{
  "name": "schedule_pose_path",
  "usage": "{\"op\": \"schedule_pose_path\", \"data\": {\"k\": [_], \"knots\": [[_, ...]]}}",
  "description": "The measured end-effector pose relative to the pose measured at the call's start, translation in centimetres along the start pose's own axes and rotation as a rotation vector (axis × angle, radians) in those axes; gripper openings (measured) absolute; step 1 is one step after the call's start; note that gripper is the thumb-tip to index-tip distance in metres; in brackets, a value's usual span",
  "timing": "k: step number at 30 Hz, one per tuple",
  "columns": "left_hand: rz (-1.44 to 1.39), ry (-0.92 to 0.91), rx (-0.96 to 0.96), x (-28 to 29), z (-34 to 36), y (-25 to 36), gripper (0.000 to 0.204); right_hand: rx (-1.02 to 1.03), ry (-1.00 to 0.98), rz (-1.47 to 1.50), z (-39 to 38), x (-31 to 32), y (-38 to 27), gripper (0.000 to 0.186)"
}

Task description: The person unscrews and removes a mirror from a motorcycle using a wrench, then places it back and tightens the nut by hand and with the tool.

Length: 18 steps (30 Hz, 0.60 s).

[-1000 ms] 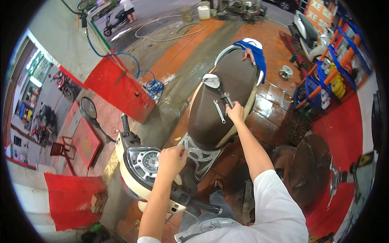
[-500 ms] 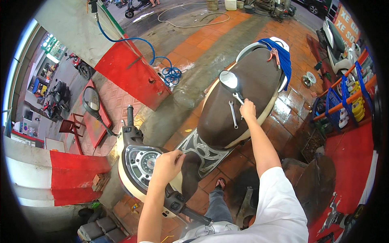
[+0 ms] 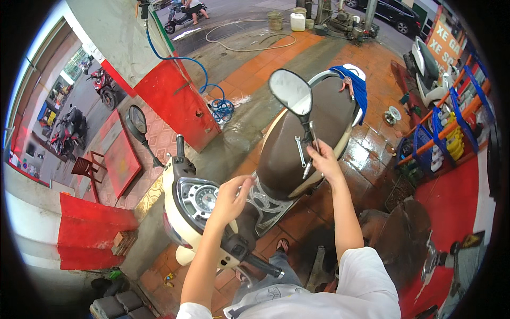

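Note:
In my right hand [image 3: 326, 161], closed, are the stem of a round-headed scooter mirror [image 3: 291, 91] and a wrench [image 3: 313, 134] alongside it, both raised above the brown seat [image 3: 279, 143]. Another wrench [image 3: 299, 151] lies on the seat just left of that hand. My left hand [image 3: 231, 198] hovers by the round speedometer [image 3: 204, 199] of the cream scooter, fingers curled together; what they hold, if anything, is hidden. A matching mirror [image 3: 137, 121] stands on the far handlebar, beyond the left grip.
A blue cloth [image 3: 357, 87] with red-handled pliers [image 3: 348, 85] drapes the seat's rear. Blue hose [image 3: 222, 110] coils beside a red-painted wall [image 3: 175, 106]. A shelf with blue baskets [image 3: 423, 143] stands at right. The near handlebar grip [image 3: 264, 266] juts toward my body.
My right hand has lifted the mirror off the seat and brought it nearer, with a wrench. My left hand has shifted slightly up and right. The view has tilted a little.

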<state>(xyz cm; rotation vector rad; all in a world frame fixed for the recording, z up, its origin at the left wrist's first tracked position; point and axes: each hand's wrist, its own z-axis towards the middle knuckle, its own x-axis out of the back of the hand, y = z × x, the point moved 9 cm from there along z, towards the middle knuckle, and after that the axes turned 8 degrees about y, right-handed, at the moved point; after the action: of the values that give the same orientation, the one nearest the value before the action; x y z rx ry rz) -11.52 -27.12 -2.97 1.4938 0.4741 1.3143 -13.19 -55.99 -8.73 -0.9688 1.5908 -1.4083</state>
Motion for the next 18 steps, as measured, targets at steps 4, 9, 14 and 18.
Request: {"op": "schedule_pose_path", "data": {"k": [4,9,14,18], "knots": [[-0.418,-0.083,0.022,-0.9,-2.2,3.6,0.039,-0.043,-0.15,0.15,-10.1,-5.1,-4.2,0.017],[-0.717,-0.299,-0.094,-0.7,-7.1,7.6,0.045,-0.001,-0.215,-0.129,-21.5,-9.7,-6.0,0.016],[-0.874,-0.422,-0.199,3.3,-15.0,9.1,0.036,0.027,-0.183,-0.048,-30.1,-14.6,-6.1,0.015],[-0.896,-0.444,-0.176,6.6,-17.9,8.1,0.029,0.192,0.068,-0.221,-33.3,-17.2,-6.7,0.02]]}}
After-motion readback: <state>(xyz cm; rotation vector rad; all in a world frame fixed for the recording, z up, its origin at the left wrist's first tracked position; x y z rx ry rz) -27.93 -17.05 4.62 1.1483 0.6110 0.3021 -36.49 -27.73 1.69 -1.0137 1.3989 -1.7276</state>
